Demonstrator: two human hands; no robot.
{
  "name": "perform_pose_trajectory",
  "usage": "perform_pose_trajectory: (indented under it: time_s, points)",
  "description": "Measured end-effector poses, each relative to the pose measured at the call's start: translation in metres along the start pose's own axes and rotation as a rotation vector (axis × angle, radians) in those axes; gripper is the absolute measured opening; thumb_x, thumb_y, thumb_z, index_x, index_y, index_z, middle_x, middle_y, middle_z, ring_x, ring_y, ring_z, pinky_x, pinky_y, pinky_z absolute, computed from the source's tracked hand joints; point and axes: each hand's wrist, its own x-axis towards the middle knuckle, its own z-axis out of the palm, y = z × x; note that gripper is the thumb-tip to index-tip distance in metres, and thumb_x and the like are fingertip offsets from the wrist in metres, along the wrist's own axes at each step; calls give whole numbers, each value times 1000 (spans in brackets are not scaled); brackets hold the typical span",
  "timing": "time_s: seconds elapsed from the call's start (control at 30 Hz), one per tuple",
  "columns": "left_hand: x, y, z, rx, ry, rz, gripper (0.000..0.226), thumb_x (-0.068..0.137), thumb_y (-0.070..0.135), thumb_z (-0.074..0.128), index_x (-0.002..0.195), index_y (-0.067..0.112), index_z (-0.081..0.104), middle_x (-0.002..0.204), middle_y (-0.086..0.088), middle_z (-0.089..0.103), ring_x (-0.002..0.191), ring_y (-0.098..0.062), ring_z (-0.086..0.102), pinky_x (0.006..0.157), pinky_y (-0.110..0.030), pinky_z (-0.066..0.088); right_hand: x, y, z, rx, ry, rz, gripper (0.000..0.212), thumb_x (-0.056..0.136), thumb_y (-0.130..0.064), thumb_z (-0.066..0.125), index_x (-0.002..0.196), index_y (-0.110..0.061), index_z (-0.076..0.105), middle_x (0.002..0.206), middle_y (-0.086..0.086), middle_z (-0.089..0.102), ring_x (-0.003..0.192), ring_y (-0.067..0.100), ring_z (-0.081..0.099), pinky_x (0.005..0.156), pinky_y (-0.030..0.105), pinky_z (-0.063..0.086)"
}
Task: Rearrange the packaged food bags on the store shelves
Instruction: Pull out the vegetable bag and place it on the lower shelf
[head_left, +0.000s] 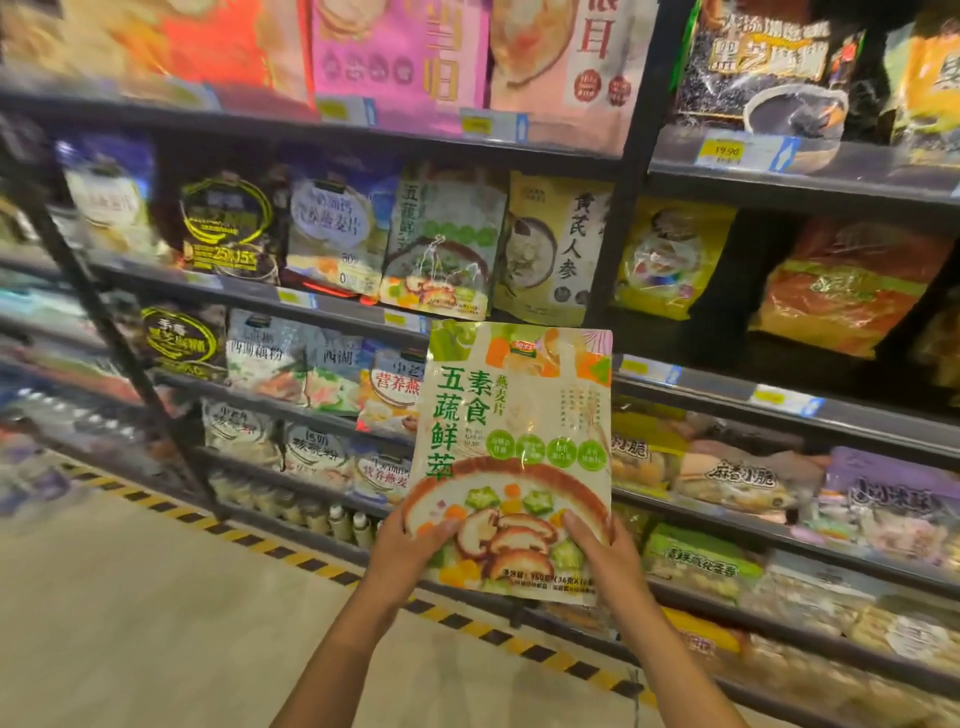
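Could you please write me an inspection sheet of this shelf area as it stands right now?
Surface: dark metal shelves, several tiers, price tags along the edges.
Job's things: green-and-cream bag held upright in front of the shelves; a matching bag stands on a higher tier, beside a beige bag.
Clutter: small bottles on a low tier.
Grips: left hand and right hand each hold a lower corner of the green-and-cream bag, thumbs on its front.
Cables: nothing seen.
Surroundings: pale floor with a yellow-black stripe along the shelf base.
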Motion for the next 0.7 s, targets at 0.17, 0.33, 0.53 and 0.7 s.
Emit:
perform_pose_trajectory:
  time_s: [0.17,0.33,0.53,0.7]
  points:
    - [9,17,-69,-10,14,33,51,86,19,82,131,27,57,110,6,70,94,-8,69,60,-16,58,4,-1,72,-54,28,6,100,65,-73,82,147,-26,48,142,1,60,126,26,61,103,51,54]
    - [31,30,-134,-18,11,44,63,79,34,86,134,36,56,124,2,69,111,-19,69,92,-39,61,1,-18,141,-6,-39,-26,57,86,-45,76,135,-25,55,116,-10,68,104,10,66,85,32,55]
    - [45,36,-183,2,2,67,52,82,35,84,123,47,55,120,9,69,107,-11,69,86,-33,63,2,-27,193,38,-54,-36,55,84,-44,76,134,-29,58,118,-7,73,104,13,73,87,35,60]
    - [66,44,-208,4,-36,60,58,77,37,87,129,37,61,116,5,75,102,-14,74,81,-33,64,11,-35,213,27,-49,-55,39,90,-37,76,125,-35,60,114,-7,76,93,5,76,75,25,62]
